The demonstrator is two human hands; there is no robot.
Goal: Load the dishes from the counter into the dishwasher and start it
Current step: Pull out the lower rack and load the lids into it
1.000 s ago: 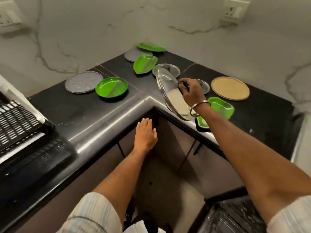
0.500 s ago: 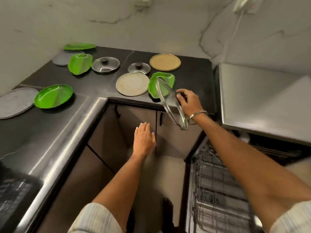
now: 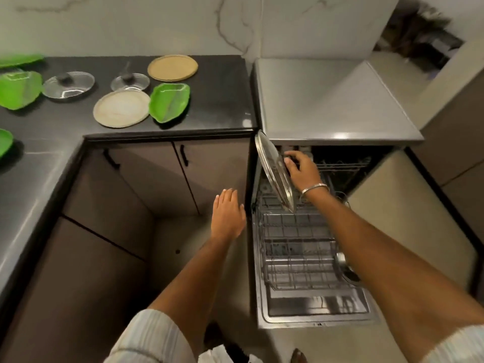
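A glass lid (image 3: 275, 174) is held on edge over the open dishwasher (image 3: 309, 258), tilted, its long axis running from upper left by the counter's end down to lower right, where its rim hangs just above the lower rack (image 3: 296, 247). The right hand (image 3: 301, 170) is curled around the lid's knob side, fingers hooked over it, a metal bangle (image 3: 314, 188) seen at the wrist. The left hand (image 3: 227, 216) is held flat and relaxed, fingers together, gripping nothing, in front of the cabinet doors (image 3: 162, 176) beside the dishwasher.

On the black counter (image 3: 220, 100) the count is taken: 2 more glass lids, 1 larger (image 3: 68, 85) and 1 smaller (image 3: 130, 82), both lying flat with knobs up; 2 round flat plates, 1 pale (image 3: 121, 108) and 1 tan (image 3: 172, 67); 1 green leaf-shaped tray (image 3: 169, 102) touching the pale plate's right edge. 3 more green pieces are cut off at the left edge: (image 3: 19, 89), (image 3: 21, 60) and (image 3: 5, 142). In the rack, 1 steel utensil (image 3: 345, 268) is partly hidden by the right forearm. No readable writing or brand is made out anywhere.
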